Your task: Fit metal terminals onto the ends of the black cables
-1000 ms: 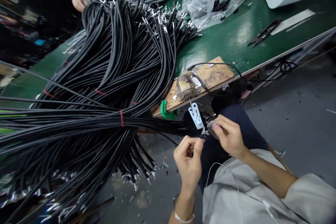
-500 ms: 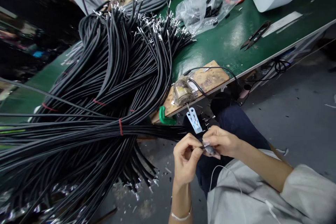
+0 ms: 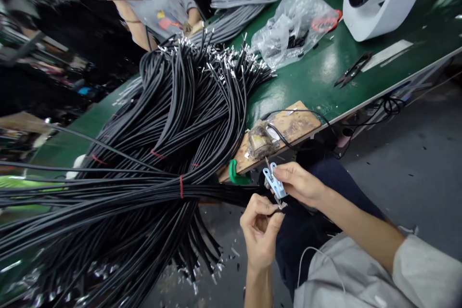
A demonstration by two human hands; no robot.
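Note:
The light blue clothespin (image 3: 275, 180) sits at the end of a thin shaft from a tape-wrapped motor (image 3: 260, 140). My right hand (image 3: 301, 184) is closed on it, thumb and fingers at its upper part. Just below, my left hand (image 3: 260, 231) pinches a dark cable end, with silvery foil-like strands (image 3: 282, 205) sticking out at the clothespin's lower tip. A bundle of black cables (image 3: 224, 191), tied with a red band (image 3: 181, 186), runs from the left toward my left hand. Which cable I pinch is partly hidden by my fingers.
The motor rests on a wooden board (image 3: 301, 122) with a green clamp (image 3: 236, 175) at the table edge. A cable heap (image 3: 162, 110), plastic bag (image 3: 281, 24), snips (image 3: 352, 70) and white fan (image 3: 382, 9) lie on the green table (image 3: 306, 79). A co-worker (image 3: 159, 0) sits opposite.
My right hand has moved from beside my left fingertips up to the clothespin and gripped it. Silvery strands now show at my left fingertips. The view has tilted up, showing more of the co-worker.

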